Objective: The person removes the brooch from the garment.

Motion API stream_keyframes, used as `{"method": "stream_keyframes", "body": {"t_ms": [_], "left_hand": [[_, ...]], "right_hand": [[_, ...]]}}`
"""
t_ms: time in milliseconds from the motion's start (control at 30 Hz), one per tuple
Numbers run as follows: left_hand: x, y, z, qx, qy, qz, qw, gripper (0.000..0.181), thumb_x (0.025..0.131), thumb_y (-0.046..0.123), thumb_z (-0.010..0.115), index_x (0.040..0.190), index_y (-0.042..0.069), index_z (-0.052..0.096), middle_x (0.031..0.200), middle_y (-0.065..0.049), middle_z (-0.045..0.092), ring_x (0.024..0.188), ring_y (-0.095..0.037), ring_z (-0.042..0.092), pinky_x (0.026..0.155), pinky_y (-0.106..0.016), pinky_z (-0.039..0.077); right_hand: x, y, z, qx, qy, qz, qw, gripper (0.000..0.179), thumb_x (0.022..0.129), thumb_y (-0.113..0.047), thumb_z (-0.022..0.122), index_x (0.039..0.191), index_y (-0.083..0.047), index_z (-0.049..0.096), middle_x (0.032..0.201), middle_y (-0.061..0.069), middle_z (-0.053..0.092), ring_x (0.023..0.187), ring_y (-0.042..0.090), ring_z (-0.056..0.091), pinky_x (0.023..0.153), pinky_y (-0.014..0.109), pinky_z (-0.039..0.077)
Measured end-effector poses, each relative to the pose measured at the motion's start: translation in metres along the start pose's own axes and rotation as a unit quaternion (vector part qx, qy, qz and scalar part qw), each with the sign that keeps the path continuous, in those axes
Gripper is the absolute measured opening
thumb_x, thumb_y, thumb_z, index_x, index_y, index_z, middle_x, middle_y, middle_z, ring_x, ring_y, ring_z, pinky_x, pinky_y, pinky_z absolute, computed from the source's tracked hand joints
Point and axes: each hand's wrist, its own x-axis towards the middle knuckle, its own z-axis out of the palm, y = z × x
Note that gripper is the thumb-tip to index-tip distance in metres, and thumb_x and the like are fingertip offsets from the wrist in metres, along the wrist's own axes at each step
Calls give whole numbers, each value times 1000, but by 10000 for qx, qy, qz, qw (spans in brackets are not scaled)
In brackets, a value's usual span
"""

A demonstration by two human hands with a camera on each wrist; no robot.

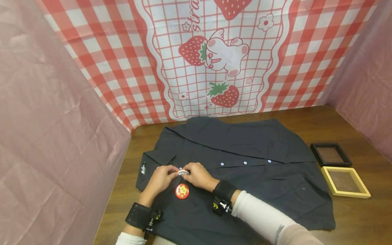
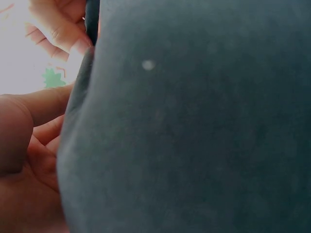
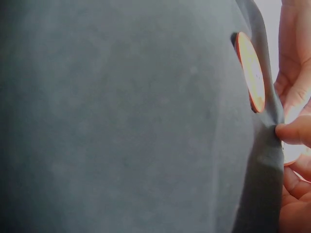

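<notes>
A dark grey button-up shirt (image 1: 251,190) lies spread on the table, its collar to the left. Close to the collar, my right hand (image 1: 199,175) pinches a white-edged round badge (image 1: 183,172), seen nearly side-on, with the thumb on the cloth in the right wrist view. From the other side, my left hand (image 1: 160,180) pinches the shirt cloth right at the badge's edge. A red round pin badge (image 1: 182,191) with a yellow star-shaped figure sits on the shirt just below both hands. Raised cloth fills most of the left wrist view, hiding the badge's fastening.
To the right of the shirt lie a black square frame (image 1: 330,154) and a yellow one (image 1: 346,182), on the wooden table (image 1: 364,160). A strawberry-print checked cloth (image 1: 122,68) hangs behind, with pink cloth (image 1: 61,136) along the sides.
</notes>
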Motion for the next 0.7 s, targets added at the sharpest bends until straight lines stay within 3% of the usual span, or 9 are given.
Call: {"method": "stream_keyframes", "body": {"t_ms": [367, 700], "left_hand": [[0, 1, -1, -78, -20, -114, 9999, 6, 87, 16, 72, 90, 12, 75, 87, 0, 74, 82, -16, 67, 72, -35, 50], [-1, 2, -1, -144, -29, -156, 9998, 6, 87, 16, 72, 90, 12, 75, 88, 0, 75, 83, -16, 68, 74, -36, 52]], "right_hand": [[1, -2, -3, 178, -118, 209, 9996, 13, 81, -9, 71, 93, -4, 74, 75, 1, 64, 65, 5, 51, 59, 19, 42], [1, -1, -5, 227, -149, 132, 9995, 13, 81, -8, 71, 92, -3, 74, 74, 0, 63, 64, 5, 51, 59, 19, 42]]}}
